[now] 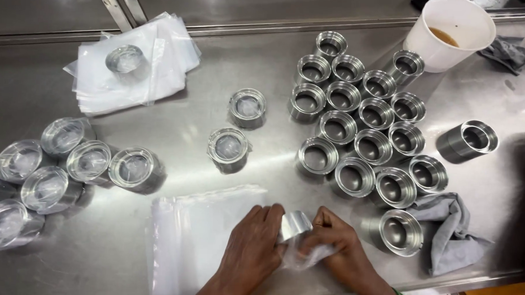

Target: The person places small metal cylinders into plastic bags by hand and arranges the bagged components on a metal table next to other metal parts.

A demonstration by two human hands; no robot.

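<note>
- I hold a metal ring (pixel 295 223) between my two hands, at the near edge of the table (pixel 492 243), and a clear bag (pixel 305 255) goes around it.
- My left hand (pixel 253 246) has its fingers pressed together over the ring's left side; my right hand (pixel 336 244) pinches the bag and the ring from the right.
- The ring is smooth and the plastic is slippery, so I think it can slide out of my pinch and fall, because the edge is very near.
- The thin bag can also tear on the ring's sharp rim if I pull too hard.
- Just left of my hands lies a flat stack of bags (pixel 198 238); my wrist can push them off.
- Behind, bare rings (pixel 362 116) stand close together, one beside a grey cloth (pixel 451 230); bagged rings (pixel 52 169) are at the left.
- A white cup (pixel 450 32) with brown liquid stands at the far right; a spill would wet the parts.
- The surface is shiny steel, with a raised ledge at the back.
</note>
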